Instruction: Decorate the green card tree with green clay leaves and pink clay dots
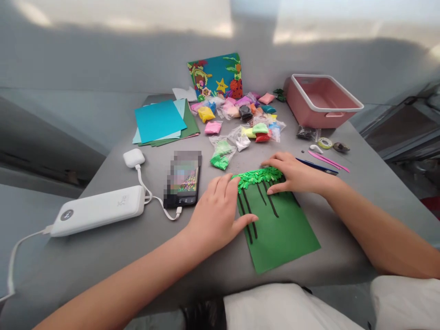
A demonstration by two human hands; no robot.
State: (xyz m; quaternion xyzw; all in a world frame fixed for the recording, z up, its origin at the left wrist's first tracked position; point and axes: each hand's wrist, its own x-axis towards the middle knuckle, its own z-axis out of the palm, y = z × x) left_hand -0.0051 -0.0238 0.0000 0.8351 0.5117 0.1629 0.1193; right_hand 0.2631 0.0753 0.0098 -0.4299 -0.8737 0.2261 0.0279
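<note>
A dark green sheet of paper [285, 238] lies flat near the table's front edge. Light green clay leaves [256, 178] cover its far edge in a bumpy band, and thin dark clay strips [275, 206] run down from them. My left hand [220, 208] rests over the sheet's left edge, its thumb spread out across two strips. At the far right corner, my right hand [288, 174] arches over the leaves, thumb and fingers apart. Neither hand holds anything that I can see. Just beyond the sheet lies an opened bag of green clay [222, 153].
Many clay packets [245, 112] lie before a decorated blue picture [220, 78]. A pink bin [319, 101] stands back right, with pink clay tools [328, 160] nearer. On the left are coloured papers [160, 121], a phone [185, 178], a white power bank [99, 211] and a white earbud case [134, 158].
</note>
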